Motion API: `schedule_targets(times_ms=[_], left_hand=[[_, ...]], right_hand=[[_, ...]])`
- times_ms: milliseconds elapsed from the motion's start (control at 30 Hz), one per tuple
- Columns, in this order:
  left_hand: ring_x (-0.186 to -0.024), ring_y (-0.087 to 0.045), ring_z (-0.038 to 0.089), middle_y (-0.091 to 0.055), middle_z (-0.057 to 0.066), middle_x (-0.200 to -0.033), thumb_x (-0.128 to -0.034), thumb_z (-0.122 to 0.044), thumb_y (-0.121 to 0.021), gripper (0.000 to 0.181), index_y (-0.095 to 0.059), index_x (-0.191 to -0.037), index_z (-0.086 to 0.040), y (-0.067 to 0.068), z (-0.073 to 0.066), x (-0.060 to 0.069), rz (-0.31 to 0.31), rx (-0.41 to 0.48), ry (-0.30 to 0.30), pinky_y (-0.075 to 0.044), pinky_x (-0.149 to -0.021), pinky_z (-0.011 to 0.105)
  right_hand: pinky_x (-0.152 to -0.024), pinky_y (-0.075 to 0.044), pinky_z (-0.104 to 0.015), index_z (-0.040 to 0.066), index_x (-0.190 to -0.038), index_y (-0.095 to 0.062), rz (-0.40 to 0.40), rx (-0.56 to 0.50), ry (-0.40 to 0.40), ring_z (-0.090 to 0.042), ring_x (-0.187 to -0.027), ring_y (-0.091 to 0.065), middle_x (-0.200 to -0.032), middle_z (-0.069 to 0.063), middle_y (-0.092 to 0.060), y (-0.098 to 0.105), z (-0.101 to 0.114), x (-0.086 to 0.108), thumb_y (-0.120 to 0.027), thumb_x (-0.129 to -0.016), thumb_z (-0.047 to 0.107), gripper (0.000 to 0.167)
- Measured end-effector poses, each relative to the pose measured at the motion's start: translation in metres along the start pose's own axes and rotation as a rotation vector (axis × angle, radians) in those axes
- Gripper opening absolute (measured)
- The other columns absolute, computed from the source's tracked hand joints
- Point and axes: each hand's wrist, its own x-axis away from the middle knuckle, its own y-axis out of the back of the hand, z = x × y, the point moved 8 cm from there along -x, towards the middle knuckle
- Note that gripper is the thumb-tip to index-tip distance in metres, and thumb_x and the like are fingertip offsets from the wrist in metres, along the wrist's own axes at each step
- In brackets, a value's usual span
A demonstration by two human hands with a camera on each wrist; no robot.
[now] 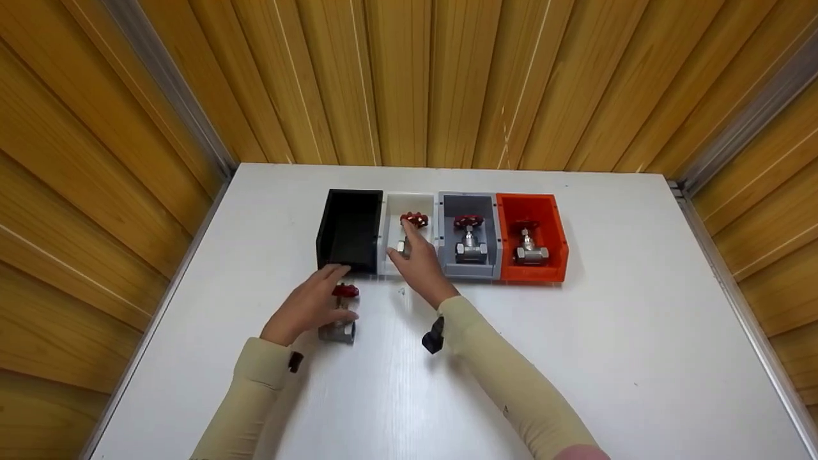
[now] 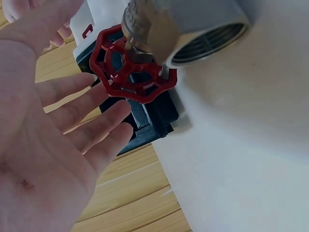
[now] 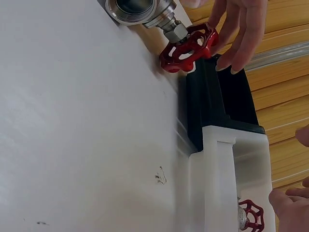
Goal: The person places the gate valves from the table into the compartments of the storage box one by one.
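Note:
A metal valve with a red handwheel (image 1: 346, 291) lies on the white table in front of the black bin. Beside its left side is my left hand (image 1: 308, 303), fingers extended and thumb apart. In the left wrist view, the fingertips are close to the red handwheel (image 2: 133, 72); whether they touch it cannot be told. My right hand (image 1: 423, 263) reaches over the white bin (image 1: 391, 223), its fingers loosely extended. Inside that bin is another valve (image 1: 414, 220), partly hidden by the hand. In the right wrist view, the hand (image 3: 294, 210) shows apart from that valve's handwheel (image 3: 252, 215).
The bins stand joined in a row: black (image 1: 348, 230), white, grey (image 1: 449, 271) and orange (image 1: 559, 255). The grey and orange bins each hold a valve, grey-bin valve (image 1: 471, 248) and orange-bin valve (image 1: 529, 252). Behind the table (image 1: 613, 332) rises a wood-patterned wall (image 1: 396, 83).

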Motion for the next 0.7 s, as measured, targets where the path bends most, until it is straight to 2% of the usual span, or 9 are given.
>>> schedule_targets(times_ms=[133, 367, 600, 700], left_hand=[[-0.139, -0.039, 0.031, -0.038, 0.011, -0.152, -0.0678, -0.041, -0.086, 0.099, -0.036, -0.149, -0.014, -0.002, 0.002, 0.005, -0.001, 0.016, -0.002, -0.04, -0.109, 0.049], [-0.14, -0.038, 0.032, -0.036, 0.013, -0.153, -0.0656, -0.042, -0.087, 0.103, -0.035, -0.15, -0.014, -0.009, 0.008, 0.01, 0.015, 0.024, 0.038, -0.039, -0.109, 0.05], [-0.141, -0.036, 0.03, -0.035, 0.009, -0.154, -0.0607, -0.038, -0.091, 0.107, -0.036, -0.15, -0.015, -0.015, 0.011, 0.014, 0.039, 0.062, 0.077, -0.038, -0.111, 0.048], [-0.142, -0.034, 0.032, -0.034, 0.011, -0.155, -0.0585, -0.034, -0.092, 0.11, -0.035, -0.15, -0.016, -0.016, 0.011, 0.017, 0.035, 0.081, 0.078, -0.037, -0.111, 0.05]], right_hand=[[-0.117, -0.029, -0.044, 0.013, -0.154, -0.024, 0.019, -0.013, -0.009, -0.028, -0.144, -0.033, -0.159, -0.014, -0.025, -0.004, 0.0, -0.001, -0.062, -0.094, 0.026, 0.072], [-0.116, -0.032, -0.043, 0.014, -0.154, -0.023, 0.045, -0.027, -0.027, -0.029, -0.14, -0.038, -0.159, -0.013, -0.027, -0.012, -0.002, -0.003, -0.061, -0.095, 0.029, 0.072], [-0.118, -0.028, -0.043, 0.014, -0.154, -0.025, 0.054, -0.016, -0.057, -0.026, -0.146, -0.029, -0.16, -0.01, -0.025, -0.017, -0.005, -0.005, -0.06, -0.095, 0.03, 0.07], [-0.117, -0.029, -0.044, 0.015, -0.154, -0.024, 0.065, -0.011, -0.065, -0.027, -0.145, -0.029, -0.161, -0.012, -0.022, -0.02, -0.005, -0.006, -0.059, -0.095, 0.031, 0.07]])
